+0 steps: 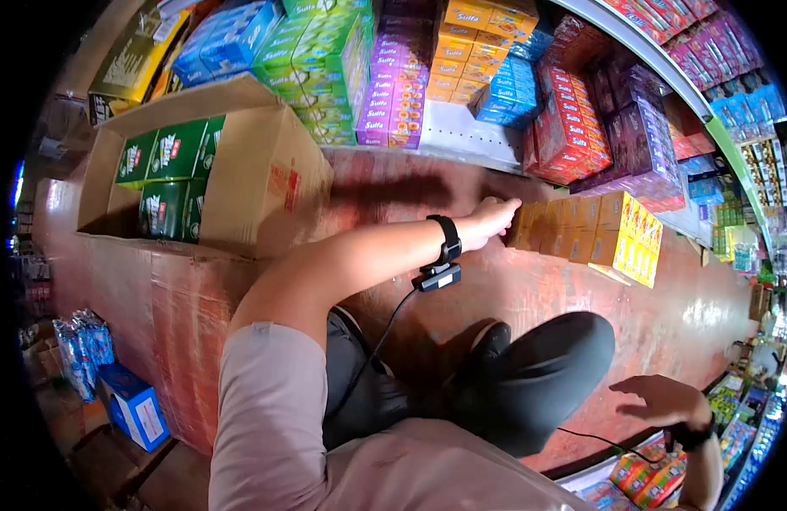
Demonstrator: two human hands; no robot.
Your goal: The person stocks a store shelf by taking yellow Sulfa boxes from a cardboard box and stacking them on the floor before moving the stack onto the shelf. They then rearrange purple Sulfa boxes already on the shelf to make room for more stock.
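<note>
My left hand (493, 219) is at the left end of a row of yellow boxes (572, 228) on the reddish floor. Its fingers are curled against that end, and I cannot make out whether one box is in their grip. The boxes stand side by side in two rows, with printed fronts facing right. My right hand (659, 399) hangs at the lower right, fingers apart, holding nothing. It is beside my bent knee (572, 366), near packets (653, 477) on the right-hand shelf. Each wrist wears a black strap; a cable runs from the left one.
An open cardboard carton (278, 183) holding green boxes (168, 162) stands at left. Purple boxes (392, 98), orange boxes (470, 47) and red boxes (572, 119) labelled "Sulfa" fill the low shelf ahead. A blue box (134, 407) is at lower left.
</note>
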